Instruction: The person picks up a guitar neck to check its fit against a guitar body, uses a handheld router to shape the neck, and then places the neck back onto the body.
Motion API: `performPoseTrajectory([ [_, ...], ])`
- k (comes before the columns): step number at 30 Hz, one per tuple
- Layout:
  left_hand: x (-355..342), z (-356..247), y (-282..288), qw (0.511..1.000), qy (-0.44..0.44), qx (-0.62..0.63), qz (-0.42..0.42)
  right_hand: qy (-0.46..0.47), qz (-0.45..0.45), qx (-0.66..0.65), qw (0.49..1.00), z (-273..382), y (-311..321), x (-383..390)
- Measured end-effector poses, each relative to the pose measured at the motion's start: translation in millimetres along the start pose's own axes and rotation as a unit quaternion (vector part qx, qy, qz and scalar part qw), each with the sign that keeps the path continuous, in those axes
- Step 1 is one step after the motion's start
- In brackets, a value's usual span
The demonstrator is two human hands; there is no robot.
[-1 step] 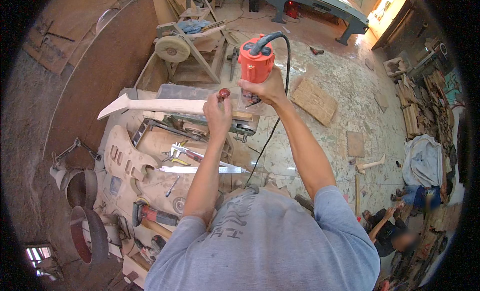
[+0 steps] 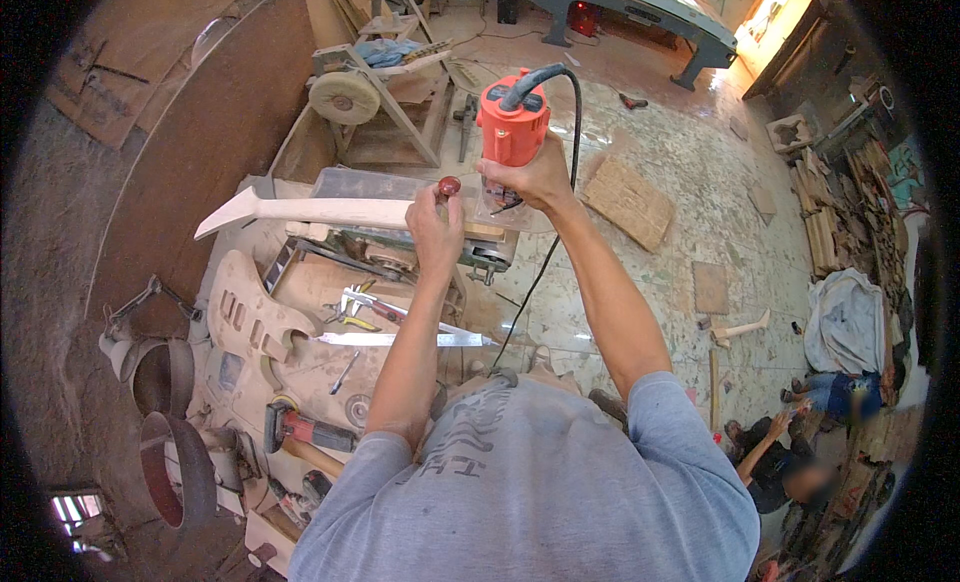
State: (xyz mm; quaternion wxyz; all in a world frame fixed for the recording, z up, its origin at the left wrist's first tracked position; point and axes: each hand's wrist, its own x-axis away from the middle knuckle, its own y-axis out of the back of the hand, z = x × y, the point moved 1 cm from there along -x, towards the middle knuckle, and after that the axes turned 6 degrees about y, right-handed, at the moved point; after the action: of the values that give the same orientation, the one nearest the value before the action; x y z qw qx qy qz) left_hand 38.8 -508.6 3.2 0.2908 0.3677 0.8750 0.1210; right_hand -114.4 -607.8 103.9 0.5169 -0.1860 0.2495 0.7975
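My right hand [image 2: 532, 179] grips an orange trim router [image 2: 512, 122] held upright over the bench. Its black cord [image 2: 545, 267] hangs down toward me. My left hand [image 2: 436, 230] is closed around a small red knob [image 2: 449, 187] at the router's base. Under both hands lies a long pale wooden guitar neck blank [image 2: 300, 210], pointing left. Nearer me, an unfinished wooden guitar body [image 2: 250, 317] rests on the bench beside a metal ruler [image 2: 400, 339].
A red and black power tool [image 2: 305, 429] and round metal pots [image 2: 165, 382] sit at the left. A buffing wheel stand [image 2: 345, 97] is behind the bench. A person sits on the floor [image 2: 785, 457] at lower right, near stacked wood [image 2: 825, 222] and a board [image 2: 628, 200].
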Motion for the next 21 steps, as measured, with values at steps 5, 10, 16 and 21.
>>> performPoseTrajectory([
  [5,0.4,-1.5,0.2,1.000,-0.002,-0.007,0.002,0.007,-0.025,0.005,1.000,-1.5,-1.0,3.2],
  [10,0.0,0.7,2.3,1.000,-0.019,-0.005,0.012,-0.015,-0.008,0.047,0.999,5.1,-0.3,10.5],
  [16,-4.7,3.7,7.7,0.997,-0.036,0.042,0.047,-0.025,-0.047,0.073,0.996,14.5,-7.0,20.8],
  [21,-7.4,-0.3,15.8,0.995,-0.027,0.062,0.077,-0.056,-0.073,0.117,0.989,35.7,-12.5,30.2],
])
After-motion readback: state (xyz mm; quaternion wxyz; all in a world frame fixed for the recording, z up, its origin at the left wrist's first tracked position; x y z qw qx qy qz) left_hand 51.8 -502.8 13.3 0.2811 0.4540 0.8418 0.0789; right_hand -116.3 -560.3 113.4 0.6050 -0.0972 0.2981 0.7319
